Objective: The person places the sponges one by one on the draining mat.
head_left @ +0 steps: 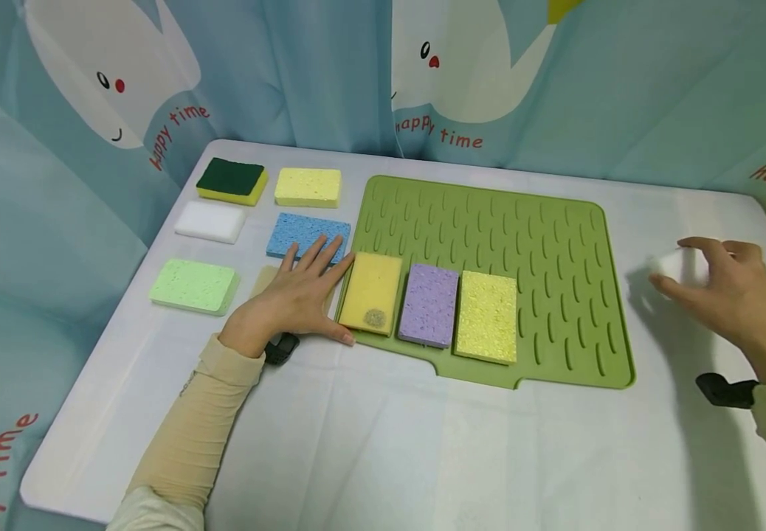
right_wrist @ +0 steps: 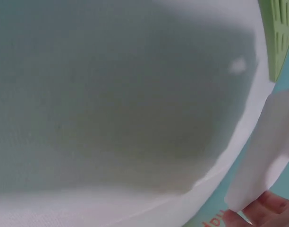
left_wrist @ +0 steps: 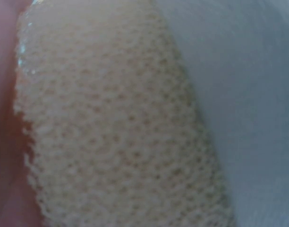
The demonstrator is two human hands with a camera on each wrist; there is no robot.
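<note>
My right hand point(head_left: 731, 284) holds a white sponge point(right_wrist: 262, 149) between thumb and fingers, above the table right of the green drying mat point(head_left: 562, 295). With fingers spread, my left hand point(head_left: 293, 302) lies at the mat's left edge. Its thumb and index finger are beside a yellow sponge point(head_left: 373, 287) with a round grey spot; contact is hard to tell. Under this hand is a beige sponge point(left_wrist: 111, 113), mostly hidden in the head view. The fingertips reach over a blue sponge point(head_left: 306, 228). A purple sponge point(head_left: 428, 304) and a speckled yellow sponge point(head_left: 487, 316) stand in line on the mat.
At the table's left lie a green-topped yellow scrub sponge point(head_left: 232, 181), a pale yellow sponge point(head_left: 308, 187), a white sponge point(head_left: 212, 221) and a light green sponge point(head_left: 193, 285). A patterned blue curtain point(head_left: 330, 74) hangs behind the white table point(head_left: 423, 457).
</note>
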